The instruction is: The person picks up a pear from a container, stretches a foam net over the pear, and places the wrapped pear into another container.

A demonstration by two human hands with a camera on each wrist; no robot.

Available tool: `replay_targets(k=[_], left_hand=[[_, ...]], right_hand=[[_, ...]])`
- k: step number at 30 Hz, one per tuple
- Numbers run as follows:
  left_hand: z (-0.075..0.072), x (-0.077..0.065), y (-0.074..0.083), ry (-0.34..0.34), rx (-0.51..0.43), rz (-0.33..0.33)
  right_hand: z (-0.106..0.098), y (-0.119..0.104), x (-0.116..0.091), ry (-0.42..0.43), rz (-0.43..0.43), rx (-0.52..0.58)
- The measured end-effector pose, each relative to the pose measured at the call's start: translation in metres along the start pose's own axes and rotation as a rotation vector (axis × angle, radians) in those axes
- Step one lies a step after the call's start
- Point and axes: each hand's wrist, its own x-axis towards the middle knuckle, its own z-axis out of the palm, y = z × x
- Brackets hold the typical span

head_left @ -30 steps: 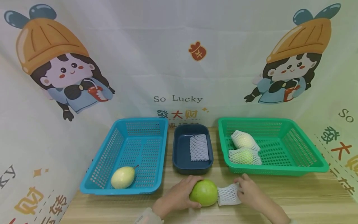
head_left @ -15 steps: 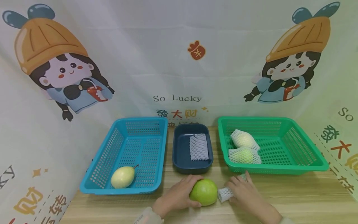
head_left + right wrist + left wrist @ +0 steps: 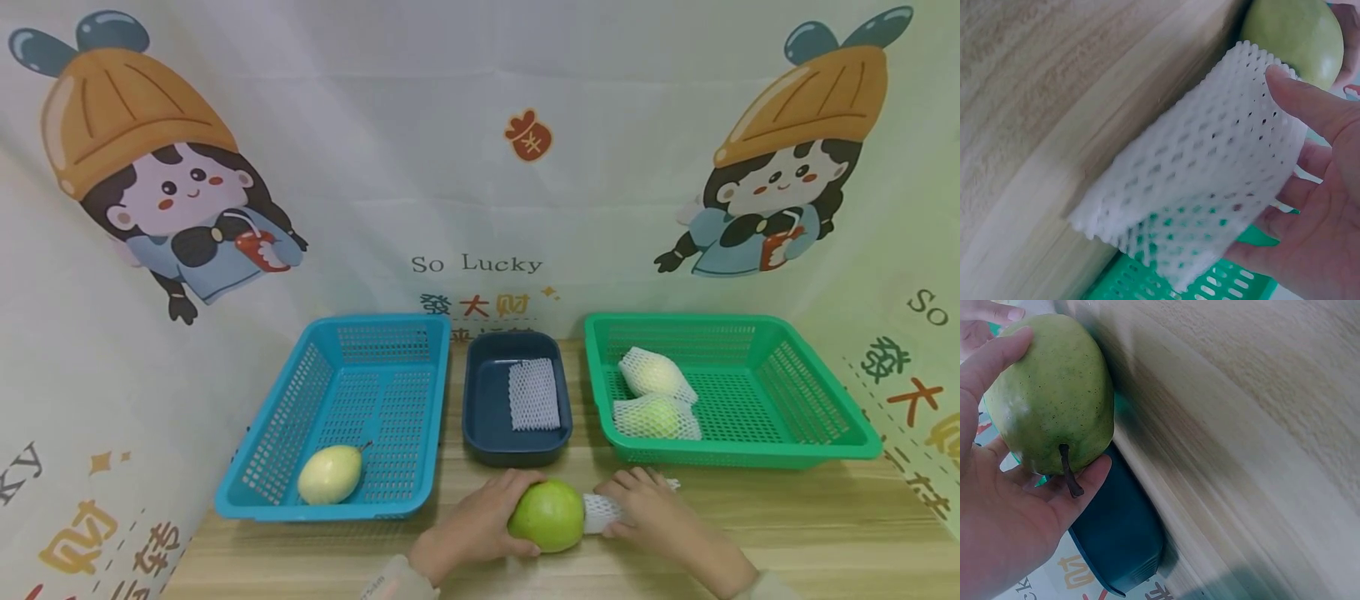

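A green pear (image 3: 553,518) rests low over the wooden table, gripped by my left hand (image 3: 486,518). In the left wrist view, the thumb and fingers curve round the pear (image 3: 1060,394), its dark stem (image 3: 1068,470) facing that camera. My right hand (image 3: 660,512) holds a white foam net sleeve (image 3: 598,514), thumb on one side and fingers on the other. In the right wrist view, the sleeve's end (image 3: 1259,59) lies right at the pear (image 3: 1297,37), and its rest hangs long and flattened. The head view hides most of the sleeve under the hand.
A blue basket (image 3: 431,400) with one pale pear (image 3: 330,475) stands left. A dark blue tray (image 3: 483,454) with a flat foam net (image 3: 534,394) sits in the middle. The green basket (image 3: 750,452) at right holds two net-covered fruits (image 3: 657,417). Behind hangs a printed cloth (image 3: 420,167).
My right hand has moved left along the sleeve toward the pear and changed its hold, bringing the sleeve's end up against the fruit. The left hand and pear stay put.
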Motion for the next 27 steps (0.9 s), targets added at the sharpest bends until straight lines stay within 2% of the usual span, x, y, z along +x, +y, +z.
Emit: replay_targets(k=[6, 12, 15, 19, 22, 24, 27], left_hand=[[0.000, 0.000, 0.000, -0.006, -0.009, -0.002], [-0.003, -0.001, 0.001, -0.017, -0.078, -0.146], [-0.004, -0.002, 0.001, -0.031, -0.089, -0.172], [-0.005, -0.004, 0.002, -0.024, -0.047, -0.145], [-0.010, -0.005, 0.003, 0.017, 0.045, -0.116], [-0.013, -0.005, 0.003, 0.036, 0.135, -0.059], [-0.016, -0.005, 0.003, -0.019, 0.209, 0.063]], right_hand=[[0.005, -0.002, -0.001, -0.027, 0.007, 0.047], [0.005, -0.001, -0.003, 0.005, -0.004, 0.058], [0.004, -0.001, -0.005, 0.028, -0.010, 0.042], [0.003, 0.000, -0.007, 0.050, -0.008, 0.031], [0.001, 0.001, -0.008, 0.061, -0.011, 0.027], [0.000, 0.002, -0.009, 0.066, -0.010, 0.023], [-0.002, 0.004, -0.009, 0.057, -0.003, 0.022]])
